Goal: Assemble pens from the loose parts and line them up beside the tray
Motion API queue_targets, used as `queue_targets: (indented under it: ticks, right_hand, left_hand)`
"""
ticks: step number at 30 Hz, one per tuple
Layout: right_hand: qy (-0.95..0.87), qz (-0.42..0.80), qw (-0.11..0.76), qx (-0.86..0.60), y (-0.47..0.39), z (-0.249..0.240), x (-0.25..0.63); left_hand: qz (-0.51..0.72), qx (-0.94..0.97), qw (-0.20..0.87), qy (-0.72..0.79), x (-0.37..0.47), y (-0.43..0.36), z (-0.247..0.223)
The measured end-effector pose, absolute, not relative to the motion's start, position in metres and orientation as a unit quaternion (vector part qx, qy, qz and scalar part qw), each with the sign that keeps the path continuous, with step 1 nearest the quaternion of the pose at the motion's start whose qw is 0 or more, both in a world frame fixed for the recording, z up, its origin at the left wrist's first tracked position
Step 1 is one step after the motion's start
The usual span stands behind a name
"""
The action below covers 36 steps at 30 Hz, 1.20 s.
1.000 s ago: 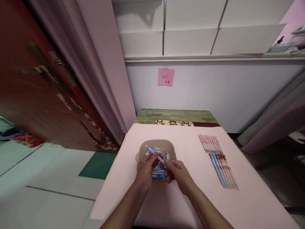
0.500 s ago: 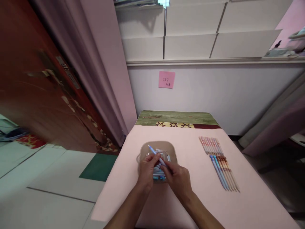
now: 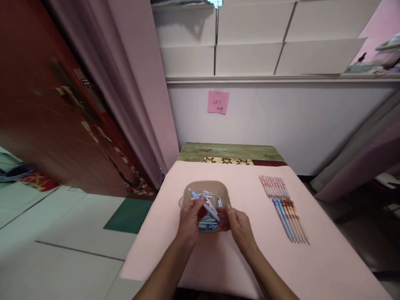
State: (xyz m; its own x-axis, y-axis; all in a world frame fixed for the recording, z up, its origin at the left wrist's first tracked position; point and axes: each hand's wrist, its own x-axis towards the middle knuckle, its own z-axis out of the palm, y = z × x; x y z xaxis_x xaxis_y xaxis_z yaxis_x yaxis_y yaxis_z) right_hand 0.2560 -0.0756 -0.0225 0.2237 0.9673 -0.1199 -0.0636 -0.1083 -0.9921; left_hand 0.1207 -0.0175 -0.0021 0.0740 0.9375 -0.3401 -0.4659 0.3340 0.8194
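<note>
Slanted over the beige basket [image 3: 203, 183] is a light-blue pen [image 3: 194, 194], pinched near its middle by my left hand [image 3: 189, 221]. Its upper end points to the far left and its lower end comes down toward my right hand [image 3: 238, 225]. That hand is beside the pen's lower end, thumb raised and fingers loosely apart; I see nothing held in it. Inside the basket lie several blue and white pen parts [image 3: 206, 226], partly hidden by the hands and the pen.
On the right of the pink-covered table [image 3: 250, 266], several blue and brown-topped pens [image 3: 289, 221] lie side by side. Behind them is a row of pink patterned pens [image 3: 274, 186]. A pink note [image 3: 218, 102] is stuck on the wall; a brown door [image 3: 62, 137] stands left.
My right hand has let go of the pen's lower end and drawn slightly right, its fingers loosening. My left hand keeps the pen over the basket. The view has shifted slightly.
</note>
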Motion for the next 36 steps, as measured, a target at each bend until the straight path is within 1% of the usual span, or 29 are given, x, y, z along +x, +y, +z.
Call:
queue_targets:
  ticks: [3,8,10,20,26,29,33,36]
  right_hand:
    - [-0.406,0.448,0.552,-0.573,-0.083,-0.027,0.255]
    - [-0.499,0.356,0.515,-0.598,-0.096,-0.028,0.244]
    - [-0.513,0.332,0.514,-0.603,-0.101,-0.026,0.241]
    - [-0.526,0.289,0.515,-0.612,-0.117,-0.030,0.242]
    - [-0.571,0.184,0.480,-0.640,-0.125,-0.030,0.245]
    - [-0.558,0.217,0.493,-0.632,-0.127,-0.027,0.247]
    - [-0.510,0.337,0.517,-0.599,-0.127,-0.024,0.252]
    - [-0.511,0.342,0.515,-0.597,-0.128,-0.022,0.258]
  left_hand:
    - [0.514,0.254,0.673,0.467,0.118,-0.019,-0.004]
    - [0.503,0.288,0.678,0.453,0.122,-0.030,-0.010]
    - [0.498,0.303,0.680,0.445,0.123,-0.035,-0.011]
    - [0.502,0.314,0.685,0.424,0.120,-0.050,-0.012]
    - [0.485,0.345,0.665,0.452,0.125,-0.057,-0.008]
    - [0.479,0.366,0.658,0.451,0.128,-0.058,-0.009]
    - [0.482,0.404,0.635,0.449,0.133,-0.060,-0.008]
    - [0.489,0.410,0.614,0.464,0.139,-0.064,-0.003]
